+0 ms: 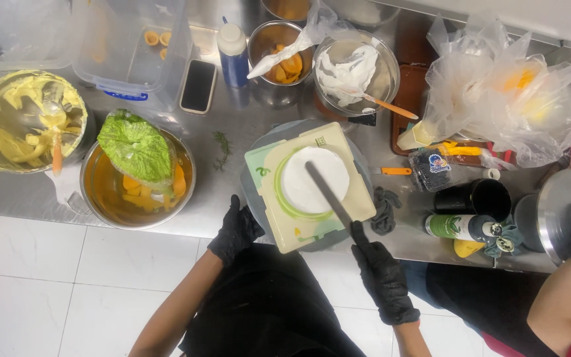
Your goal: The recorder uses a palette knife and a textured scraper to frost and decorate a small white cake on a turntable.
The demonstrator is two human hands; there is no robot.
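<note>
Right hand (383,277) shut round a long flat knife (328,195) — blade slanting up-left over the white cake (312,182). Left hand (236,228) resting open-ish on the turntable (259,205) edge — nearer.

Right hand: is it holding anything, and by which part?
The right hand holds a long spatula by its handle, blade across the white cake.

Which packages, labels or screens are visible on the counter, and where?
Phone: flat behind the fruit bowl, dark screen off, pale case.
Squeeze bottle: beside the phone, blue body, white cap.
Berry punnet: right of the cake board, clear box, blue and white label.
Can: lying at the counter's front edge, green label, white ends.
Piping bags: heaped at back right, clear plastic, yellow smears.
</note>
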